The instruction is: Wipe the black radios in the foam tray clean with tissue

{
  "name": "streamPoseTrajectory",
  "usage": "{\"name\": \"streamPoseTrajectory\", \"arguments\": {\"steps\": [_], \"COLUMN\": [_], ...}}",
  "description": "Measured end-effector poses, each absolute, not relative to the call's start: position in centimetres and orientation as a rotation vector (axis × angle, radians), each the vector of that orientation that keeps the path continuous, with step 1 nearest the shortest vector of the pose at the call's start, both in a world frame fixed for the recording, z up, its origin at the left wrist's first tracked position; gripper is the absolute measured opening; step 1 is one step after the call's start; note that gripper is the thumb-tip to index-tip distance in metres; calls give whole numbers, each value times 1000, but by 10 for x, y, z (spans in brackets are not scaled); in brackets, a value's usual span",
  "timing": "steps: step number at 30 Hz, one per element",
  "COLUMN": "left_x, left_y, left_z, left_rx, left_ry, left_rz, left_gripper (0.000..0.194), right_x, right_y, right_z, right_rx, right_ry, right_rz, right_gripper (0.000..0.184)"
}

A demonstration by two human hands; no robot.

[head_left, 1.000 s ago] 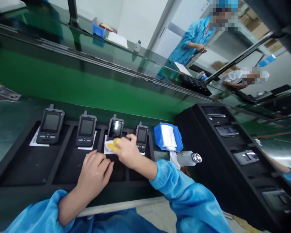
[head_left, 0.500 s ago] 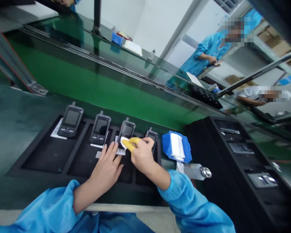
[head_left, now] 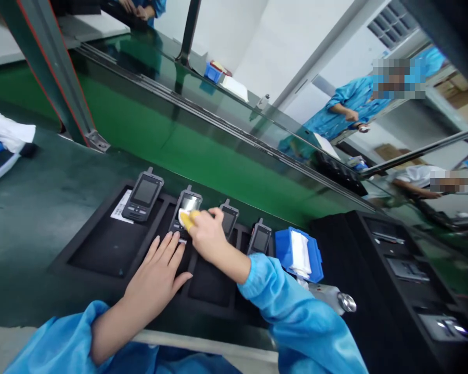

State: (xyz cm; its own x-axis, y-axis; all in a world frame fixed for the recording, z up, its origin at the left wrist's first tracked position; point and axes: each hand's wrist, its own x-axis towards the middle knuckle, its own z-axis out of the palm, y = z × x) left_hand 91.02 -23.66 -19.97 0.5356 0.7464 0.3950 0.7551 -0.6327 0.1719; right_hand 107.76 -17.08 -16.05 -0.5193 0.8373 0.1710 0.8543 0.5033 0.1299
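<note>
Several grey handheld radios with stub antennas stand in a row along the far side of a black foam tray (head_left: 91, 252). My right hand (head_left: 210, 236), with yellow finger cots on, pinches a small white wiping cloth (head_left: 183, 217). The cloth is pressed against the screen area of the second radio from the left (head_left: 190, 201). My left hand (head_left: 154, 280) lies flat with fingers stretched, its fingertips at that radio's lower end. The leftmost radio (head_left: 143, 196) rests beside a white label (head_left: 120, 206). My right hand partly covers the third radio (head_left: 230, 217); the rightmost radio (head_left: 260, 238) stands beyond my forearm.
To the right are a blue bin (head_left: 316, 257) of folded white cloths (head_left: 299, 252) and a bottle with a metal cap (head_left: 329, 297). A tall black foam stack (head_left: 347, 270) holds metallic parts. A glass-topped green partition (head_left: 171, 143) runs behind; co-workers sit beyond it.
My right hand has moved left with the cloth, from the third radio to the second. My left hand has shifted left too. The camera view has swung left.
</note>
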Motion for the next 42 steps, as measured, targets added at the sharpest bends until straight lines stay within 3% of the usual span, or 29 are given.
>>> {"name": "streamPoseTrajectory", "arguments": {"steps": [3, 9, 14, 21, 26, 32, 42], "left_x": [912, 912, 912, 911, 912, 913, 912], "left_y": [-237, -238, -238, -235, -236, -238, -234], "left_z": [-200, -198, -201, -198, -198, -205, -208], "left_rx": [-2720, -2723, -2731, -2747, -2731, -2697, -2679], "left_ry": [-1324, -1363, -1343, -1352, -1338, -1371, -1347], "left_rz": [-730, -698, -718, -687, -735, -754, -817], "left_gripper": [57, 52, 55, 51, 49, 51, 51], "right_x": [1075, 1076, 1066, 1074, 1097, 1086, 1093], "right_y": [-172, -143, -171, -134, -150, -191, -80], "right_z": [-157, -152, -159, -138, -154, -167, -114], "right_rx": [-1326, -1598, -1352, -1699, -1804, -1418, -1829], "right_ry": [-2798, -2595, -2751, -2529, -2483, -2656, -2572], "right_rz": [-265, -362, -291, -321, -298, -344, -481], "right_gripper": [22, 27, 19, 28, 27, 24, 30]}}
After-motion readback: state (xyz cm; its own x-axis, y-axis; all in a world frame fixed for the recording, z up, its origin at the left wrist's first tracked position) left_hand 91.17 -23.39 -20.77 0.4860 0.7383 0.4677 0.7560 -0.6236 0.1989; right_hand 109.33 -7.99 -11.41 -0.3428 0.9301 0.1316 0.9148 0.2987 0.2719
